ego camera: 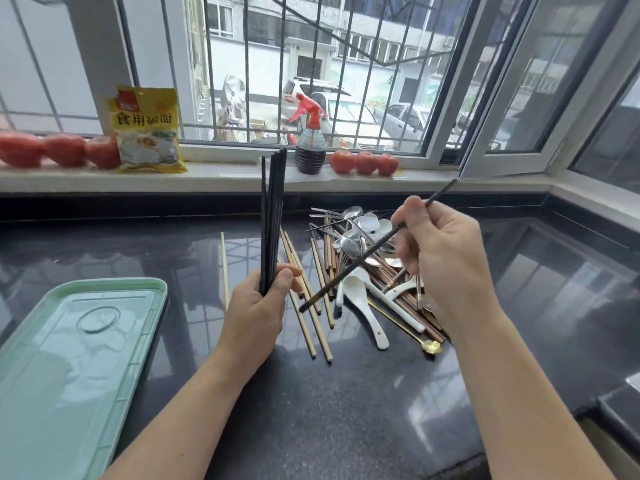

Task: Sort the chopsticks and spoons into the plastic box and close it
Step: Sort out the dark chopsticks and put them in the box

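My left hand [258, 311] grips a bundle of black chopsticks [272, 216], held upright over the dark counter. My right hand [441, 258] pinches a single black chopstick [363, 259] that slants from upper right down to lower left, above the pile. The pile [360, 258] holds metal spoons, white ceramic spoons [363, 303], brown chopsticks and a gold-tipped spoon [431, 346]. Several light wooden chopsticks [311, 323] lie loose between my hands. A green plastic box lid [79, 355] lies at the lower left; I cannot see the box body.
Along the windowsill stand tomatoes [363, 162], a yellow packet [147, 129] and a spray bottle with a red nozzle [310, 147]. One pale chopstick [225, 268] lies alone left of my left hand. The counter [346, 410] turns a corner at the right.
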Motion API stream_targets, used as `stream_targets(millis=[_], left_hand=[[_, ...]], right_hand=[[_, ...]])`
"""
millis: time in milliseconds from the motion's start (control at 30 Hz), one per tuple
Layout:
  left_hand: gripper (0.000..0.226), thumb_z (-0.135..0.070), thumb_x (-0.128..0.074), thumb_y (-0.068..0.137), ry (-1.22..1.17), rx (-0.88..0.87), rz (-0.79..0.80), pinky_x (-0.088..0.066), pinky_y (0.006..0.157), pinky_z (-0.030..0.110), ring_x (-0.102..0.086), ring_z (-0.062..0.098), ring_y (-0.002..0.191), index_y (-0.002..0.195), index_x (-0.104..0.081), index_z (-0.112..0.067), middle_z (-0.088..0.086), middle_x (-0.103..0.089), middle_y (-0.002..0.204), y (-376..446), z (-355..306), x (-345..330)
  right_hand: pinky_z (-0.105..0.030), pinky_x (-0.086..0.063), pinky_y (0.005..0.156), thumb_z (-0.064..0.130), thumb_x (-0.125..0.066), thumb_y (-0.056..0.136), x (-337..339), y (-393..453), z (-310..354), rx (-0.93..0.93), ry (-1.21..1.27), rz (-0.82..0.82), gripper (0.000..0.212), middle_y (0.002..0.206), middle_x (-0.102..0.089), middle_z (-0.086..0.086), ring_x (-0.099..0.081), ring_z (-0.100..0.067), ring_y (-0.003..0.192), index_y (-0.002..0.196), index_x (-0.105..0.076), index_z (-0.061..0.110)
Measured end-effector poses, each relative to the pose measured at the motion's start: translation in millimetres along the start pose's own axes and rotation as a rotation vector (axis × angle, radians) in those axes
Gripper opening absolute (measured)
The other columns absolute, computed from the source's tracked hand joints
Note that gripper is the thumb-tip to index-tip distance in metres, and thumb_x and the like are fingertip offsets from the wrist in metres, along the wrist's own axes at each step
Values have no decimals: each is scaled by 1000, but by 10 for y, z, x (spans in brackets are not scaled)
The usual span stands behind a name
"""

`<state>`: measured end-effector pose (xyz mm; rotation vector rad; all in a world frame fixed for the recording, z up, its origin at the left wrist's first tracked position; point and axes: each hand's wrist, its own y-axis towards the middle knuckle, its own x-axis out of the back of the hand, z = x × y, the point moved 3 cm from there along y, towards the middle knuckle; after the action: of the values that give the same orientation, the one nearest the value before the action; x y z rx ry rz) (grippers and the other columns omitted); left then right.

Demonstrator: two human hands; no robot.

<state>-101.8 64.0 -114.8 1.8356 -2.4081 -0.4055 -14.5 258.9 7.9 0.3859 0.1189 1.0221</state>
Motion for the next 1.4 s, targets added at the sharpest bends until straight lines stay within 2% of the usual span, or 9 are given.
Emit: stream_targets(millis=[133,300,400,567,667,800,1033,1167,1400], left_hand=[[30,-31,-53,103,-153,50,183,-21,40,23,-28,12,43,109,-69,-6,8,-68,77,-83,-85,-108],[39,-47,-65,95,-38,111,412,-32,42,23,-37,17,44,89,-70,-9,14,-51,57,-194,-93,-224],[41,-43,-63,92,-14,124,317,-33,46,26,-37,17,45,72,-52,-8,11,-43,53,-156,-72,-189],[51,-32,-52,105,-281,195,77,-40,56,36,-43,23,49,57,-50,-18,8,-37,50,-31,-52,-81],[36,-27,-51,107,-423,279,37,-54,53,37,-55,27,48,74,-53,-12,7,-40,54,-42,-98,-121],[11,-21,-53,105,-521,399,83,-39,41,26,-40,16,42,98,-51,-12,3,-41,62,-62,-63,-141],[11,-18,-49,107,-580,542,93,-19,37,20,-25,7,39,103,-54,-10,-2,-27,62,-54,-26,-128],[15,-19,-49,107,-578,570,46,-30,35,20,-37,10,42,113,-55,-7,4,-50,66,-55,-13,-131],[21,-17,-47,109,-532,589,-18,-65,63,36,-78,30,85,119,-62,-6,20,-78,104,-89,-39,-167]], right_hand=[[-18,-27,44,36,-50,105,-199,17,25,-11,-107,116,45,52,-47,-8,-35,-13,44,75,-69,7],[-19,-37,45,32,-48,107,-496,12,-225,-68,-153,166,38,54,-56,1,-43,-8,43,82,-66,11],[-22,-42,48,32,-48,107,-498,-77,-456,-166,-155,210,27,70,-65,-1,-51,-9,50,96,-66,15],[-34,-43,67,31,-54,100,-95,-196,-931,-152,-827,11,24,82,-69,1,-62,-21,83,88,-69,17],[-38,-43,79,25,-53,97,193,-34,-1052,-100,-1156,-129,18,97,-69,-7,-58,-31,100,99,-68,17],[-40,-42,93,19,-47,95,400,244,-1199,-252,-1387,-41,23,118,-66,-8,-53,-33,118,114,-60,15],[-38,-43,78,19,-49,91,445,424,-1162,-430,-1095,-30,16,108,-66,-11,-60,-34,99,105,-53,13],[-31,-38,59,19,-53,88,310,176,-851,-441,-607,-96,4,78,-59,0,-50,-19,69,87,-56,16],[-31,-45,58,22,-57,97,-343,-387,-549,-83,-569,109,17,69,-58,5,-53,-5,60,110,-53,31]])
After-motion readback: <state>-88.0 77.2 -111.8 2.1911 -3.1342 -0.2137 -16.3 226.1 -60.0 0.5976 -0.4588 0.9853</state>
